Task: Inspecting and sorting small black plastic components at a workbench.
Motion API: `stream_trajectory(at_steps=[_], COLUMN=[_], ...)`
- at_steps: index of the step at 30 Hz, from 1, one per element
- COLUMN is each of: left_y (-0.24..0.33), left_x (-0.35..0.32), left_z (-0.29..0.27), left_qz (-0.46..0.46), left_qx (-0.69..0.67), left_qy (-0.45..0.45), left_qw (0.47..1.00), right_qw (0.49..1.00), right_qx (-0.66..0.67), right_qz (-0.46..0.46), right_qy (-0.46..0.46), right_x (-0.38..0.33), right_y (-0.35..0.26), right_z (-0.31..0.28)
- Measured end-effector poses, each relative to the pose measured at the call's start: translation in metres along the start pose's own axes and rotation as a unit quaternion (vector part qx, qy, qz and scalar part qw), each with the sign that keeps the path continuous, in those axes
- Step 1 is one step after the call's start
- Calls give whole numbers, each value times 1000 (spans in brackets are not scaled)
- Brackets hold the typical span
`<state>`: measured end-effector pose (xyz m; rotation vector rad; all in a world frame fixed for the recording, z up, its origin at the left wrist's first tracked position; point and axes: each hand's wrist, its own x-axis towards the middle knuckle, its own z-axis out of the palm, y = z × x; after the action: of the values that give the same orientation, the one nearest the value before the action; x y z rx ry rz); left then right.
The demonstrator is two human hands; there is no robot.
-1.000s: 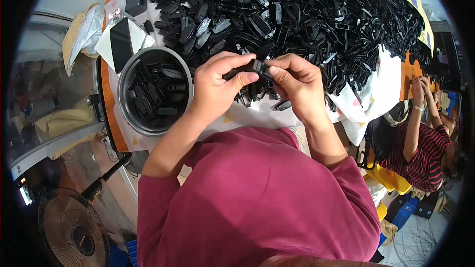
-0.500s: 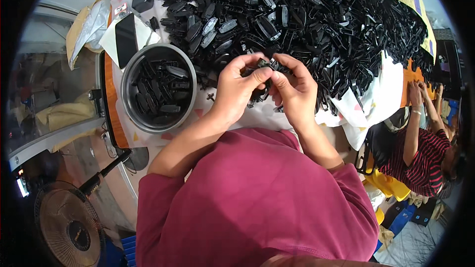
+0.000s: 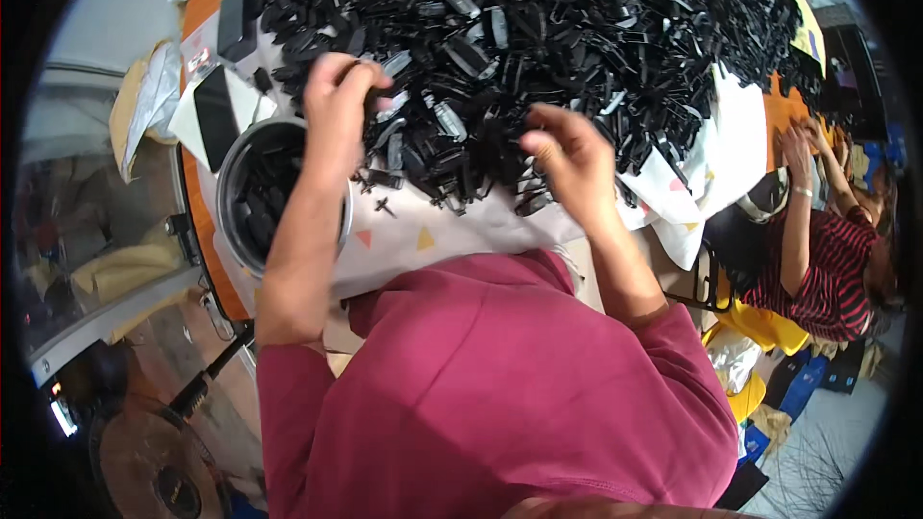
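A broad heap of small black plastic clip-like pieces [image 3: 577, 34] covers the table in front of me. Over the heap's left part is my left hand [image 3: 336, 101], its fingers bent and blurred, so whether they hold a piece does not show. My right hand [image 3: 577, 159] hovers at the heap's near edge with curled fingers, thumb and forefinger apart and nothing visible between them. My left forearm partly covers a round metal bowl [image 3: 229, 221] with more black pieces inside. A few loose pieces [image 3: 384, 206] lie on the patterned white cloth [image 3: 394, 235] near me.
Left of the heap are a phone [image 3: 215, 115] on white paper and a black box [image 3: 236, 24]. A fan [image 3: 159, 466] stands at the lower left. On the right, another person in a striped shirt [image 3: 817, 250] works at the orange table edge [image 3: 781, 125].
My hands were together at the heap's near edge, with a small dark piece between their fingers. They have parted: the left has swung up and left, while the right stays near the heap.
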<state>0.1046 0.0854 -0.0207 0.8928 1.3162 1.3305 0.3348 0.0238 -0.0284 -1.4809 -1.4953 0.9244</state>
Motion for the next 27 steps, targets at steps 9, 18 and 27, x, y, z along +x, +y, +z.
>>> stream_trajectory(at_steps=[9, 18, 27], left_y=[0, 16, 28], left_x=[15, -3, -19], left_z=[6, -3, 5], left_qz=[180, 260, 143], left_qx=[643, 425, 369], left_qy=[-25, -98, -210], left_qw=[744, 862, 894], right_qw=[850, 906, 948], right_qx=[-499, -418, -290], right_qz=[-166, -50, -105], right_qy=[30, 43, 85], right_x=[61, 92, 84], right_y=[9, 17, -21], right_z=[-33, -34, -20])
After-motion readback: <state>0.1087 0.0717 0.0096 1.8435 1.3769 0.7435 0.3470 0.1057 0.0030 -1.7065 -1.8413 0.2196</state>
